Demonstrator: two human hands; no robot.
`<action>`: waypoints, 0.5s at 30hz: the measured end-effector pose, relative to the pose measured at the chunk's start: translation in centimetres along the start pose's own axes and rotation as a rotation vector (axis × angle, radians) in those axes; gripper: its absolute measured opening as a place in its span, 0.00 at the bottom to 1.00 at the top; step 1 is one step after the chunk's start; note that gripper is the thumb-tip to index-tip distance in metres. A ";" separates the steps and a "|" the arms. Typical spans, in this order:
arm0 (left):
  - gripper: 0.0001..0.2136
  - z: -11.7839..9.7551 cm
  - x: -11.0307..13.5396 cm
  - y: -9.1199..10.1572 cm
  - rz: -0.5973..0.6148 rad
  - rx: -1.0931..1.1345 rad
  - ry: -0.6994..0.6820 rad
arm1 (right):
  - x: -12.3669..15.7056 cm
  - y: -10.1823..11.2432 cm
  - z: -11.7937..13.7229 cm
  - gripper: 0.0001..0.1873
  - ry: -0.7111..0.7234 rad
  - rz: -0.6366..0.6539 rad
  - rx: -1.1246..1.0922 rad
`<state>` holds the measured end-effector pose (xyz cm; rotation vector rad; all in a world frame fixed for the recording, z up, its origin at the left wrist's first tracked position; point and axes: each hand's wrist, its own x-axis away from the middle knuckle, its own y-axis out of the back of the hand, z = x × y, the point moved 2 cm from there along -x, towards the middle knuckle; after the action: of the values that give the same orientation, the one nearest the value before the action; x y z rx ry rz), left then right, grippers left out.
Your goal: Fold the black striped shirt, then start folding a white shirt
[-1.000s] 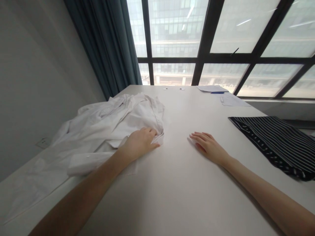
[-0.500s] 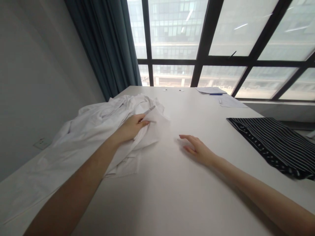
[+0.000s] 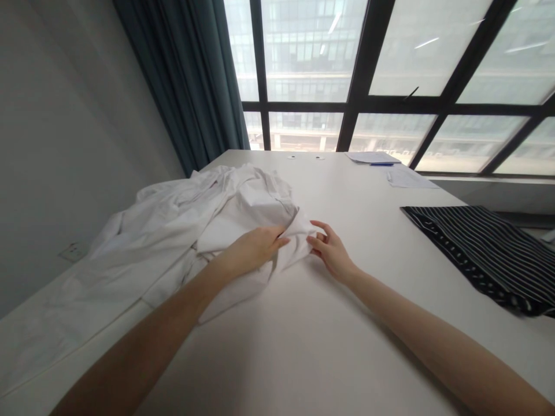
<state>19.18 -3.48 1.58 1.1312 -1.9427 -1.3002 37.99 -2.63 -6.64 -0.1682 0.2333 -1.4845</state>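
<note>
A heap of crumpled white cloth (image 3: 173,214) covers the left side of the white table (image 3: 347,358); its kind of garment does not show clearly. My left hand (image 3: 260,247) is closed on a fold of it, thumb against fingers, near the middle of the table. Just to the right, my right hand (image 3: 330,249) pinches the edge of the same cloth between thumb and fingers. A short stretch of fabric spans the gap between both hands. The cloth under my left palm is hidden.
Folded black cloth with white stripes (image 3: 485,248) lies at the right edge. Papers (image 3: 373,158) and a blue pen (image 3: 382,164) lie at the far right. Behind the table are a dark blue curtain (image 3: 195,81) and a black-framed window (image 3: 307,107). A wall stands at left.
My left hand has drawn the white cloth right and toward me. My right hand, open and apart before, has moved slightly left and taken hold of the cloth's edge.
</note>
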 end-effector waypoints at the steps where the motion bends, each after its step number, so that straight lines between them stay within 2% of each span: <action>1: 0.13 -0.1 0.1 -0.1 0.031 -0.030 -0.004 | -0.3 0.7 0.4 0.26 0.023 -0.043 0.015; 4: 0.10 0.0 0.2 -0.4 0.064 -0.173 -0.057 | -1.9 3.8 2.4 0.21 0.129 -0.163 0.075; 8: 0.07 0.1 0.1 -0.9 0.088 -0.367 -0.087 | -4.5 9.2 4.6 0.16 0.221 -0.289 0.143; 12: 0.09 -1.0 0.6 -0.7 0.078 -0.351 -0.070 | -5.8 14.8 5.6 0.14 0.266 -0.539 0.212; 15: 0.10 -2.2 1.3 -0.4 0.047 -0.272 -0.132 | -5.9 18.0 5.8 0.10 0.274 -0.673 0.279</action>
<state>20.44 -5.68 2.02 0.8810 -1.8015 -1.5919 56.37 4.57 -5.28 0.2062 0.1940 -2.1938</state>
